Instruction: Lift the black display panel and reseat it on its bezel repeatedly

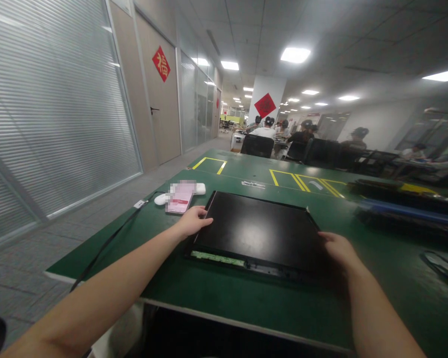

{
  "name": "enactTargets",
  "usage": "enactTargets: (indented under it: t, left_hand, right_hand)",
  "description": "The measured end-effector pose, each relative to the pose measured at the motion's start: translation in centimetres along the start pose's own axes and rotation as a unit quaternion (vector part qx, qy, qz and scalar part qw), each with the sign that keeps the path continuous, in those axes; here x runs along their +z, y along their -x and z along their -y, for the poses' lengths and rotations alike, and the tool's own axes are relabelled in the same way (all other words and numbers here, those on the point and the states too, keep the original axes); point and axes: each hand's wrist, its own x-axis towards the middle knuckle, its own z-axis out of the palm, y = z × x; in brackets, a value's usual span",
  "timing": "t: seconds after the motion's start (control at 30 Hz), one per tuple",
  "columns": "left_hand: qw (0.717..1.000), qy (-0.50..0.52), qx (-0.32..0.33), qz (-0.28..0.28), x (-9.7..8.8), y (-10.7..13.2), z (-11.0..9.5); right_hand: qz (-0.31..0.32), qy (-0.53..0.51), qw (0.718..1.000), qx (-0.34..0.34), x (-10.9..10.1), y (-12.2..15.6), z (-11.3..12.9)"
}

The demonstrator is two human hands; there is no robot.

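A black laptop screen panel (259, 226) lies face up, or nearly so, over the green table (227, 293). Along its near edge a strip of green circuit board (218, 258) is exposed. My left hand (194, 220) grips the panel's left edge, thumb on top and fingers around the side. On the right edge, my right hand (338, 248) is closed with its thumb at the rim; its other fingers are mostly hidden. Whether the panel rests fully on the table or is slightly raised, I cannot tell.
Left of the panel lie a phone (179, 199), partly pixelated, and a white mouse (160, 199). A black strap (108, 243) crosses the left table edge. Dark items with a blue edge (406, 211) are at right. People (265, 130) sit at desks farther back.
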Motion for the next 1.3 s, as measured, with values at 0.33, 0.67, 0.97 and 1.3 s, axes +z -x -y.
enactTargets:
  t: [0.33,0.67,0.97,1.3]
  left_hand:
    - [0.997,-0.07,0.016,0.002,-0.3,-0.2,0.3]
    - [0.997,-0.071,0.036,0.012,-0.4,-0.2,0.4]
    - [0.998,-0.055,0.026,-0.002,-0.3,-0.2,0.7]
    - [0.998,-0.061,0.015,-0.005,-0.2,-0.1,0.8]
  right_hand:
    - [-0.034,0.043,0.999,0.0,-0.2,1.0,0.9]
    - [-0.023,0.08,0.996,0.016,-0.6,1.7,1.7]
    - [-0.023,0.197,0.98,0.026,-1.4,2.1,2.4]
    - [-0.011,0.213,0.977,0.014,-1.4,1.6,2.1]
